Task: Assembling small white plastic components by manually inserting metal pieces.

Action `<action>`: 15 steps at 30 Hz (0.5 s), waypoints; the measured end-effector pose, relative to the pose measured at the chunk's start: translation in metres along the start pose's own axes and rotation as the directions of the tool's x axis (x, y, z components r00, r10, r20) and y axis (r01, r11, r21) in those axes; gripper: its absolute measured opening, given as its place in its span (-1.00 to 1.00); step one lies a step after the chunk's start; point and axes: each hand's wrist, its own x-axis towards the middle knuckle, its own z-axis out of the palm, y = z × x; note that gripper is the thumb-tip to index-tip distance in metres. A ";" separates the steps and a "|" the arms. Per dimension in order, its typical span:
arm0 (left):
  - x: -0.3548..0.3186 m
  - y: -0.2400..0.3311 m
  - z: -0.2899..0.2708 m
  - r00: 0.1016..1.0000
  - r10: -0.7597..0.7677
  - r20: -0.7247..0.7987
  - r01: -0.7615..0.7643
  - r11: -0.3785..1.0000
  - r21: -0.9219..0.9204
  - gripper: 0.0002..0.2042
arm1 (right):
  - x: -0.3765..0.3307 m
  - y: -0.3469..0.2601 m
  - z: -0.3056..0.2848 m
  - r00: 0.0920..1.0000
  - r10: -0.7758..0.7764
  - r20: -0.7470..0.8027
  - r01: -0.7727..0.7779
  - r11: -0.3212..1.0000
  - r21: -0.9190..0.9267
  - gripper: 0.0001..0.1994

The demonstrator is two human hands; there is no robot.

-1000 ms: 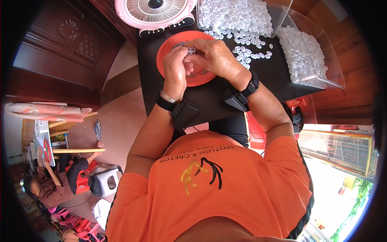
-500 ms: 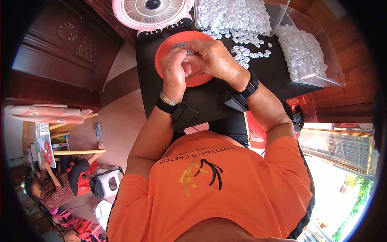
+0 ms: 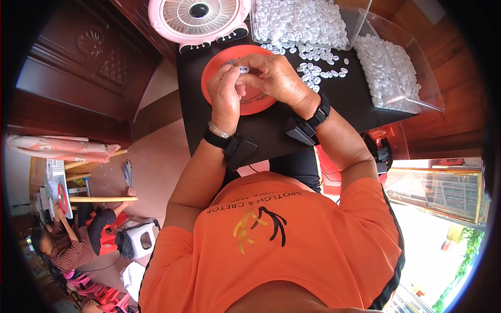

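Observation:
Over a round orange-red plate (image 3: 250, 108), my two hands meet. A small white oval piece (image 3: 243, 69) with dark spots is pinched in the fingertips of my left hand (image 3: 225, 96). My right hand (image 3: 279, 78) has its thumb and finger closed at the piece's right end. Whether a smaller part sits in the right fingertips is hidden. Small grey parts lie in the plate, partly covered by my hands. Loose white oval pieces (image 3: 311, 70) of the same kind are scattered on the black table (image 3: 344, 99) right of the plate.
Behind the plate stands a pink fan (image 3: 199, 10). Clear bins heaped with white oval pieces are at the back (image 3: 300, 21) and right (image 3: 389, 73). The table's front edge is near my wrists. Far left, another person (image 3: 78, 245) sits at a separate table.
The view has shifted slightly. My fingers have moved a little around the white oval piece, which stays pinched between my hands over the plate.

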 end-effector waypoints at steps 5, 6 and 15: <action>-0.002 0.003 0.000 1.000 0.022 -0.003 -0.022 0.998 0.058 -0.83 | 0.000 -0.003 -0.004 0.998 0.067 -0.014 -0.067 0.997 0.041 -0.73; -0.002 0.003 0.001 1.000 0.019 -0.015 -0.018 0.998 0.058 -0.82 | 0.000 -0.001 -0.004 1.000 0.003 -0.016 -0.003 1.000 -0.024 -0.72; -0.001 -0.001 -0.002 0.998 0.065 0.005 -0.065 0.996 0.063 -0.81 | -0.002 -0.003 -0.002 0.998 -0.050 0.028 0.052 0.995 -0.082 -0.76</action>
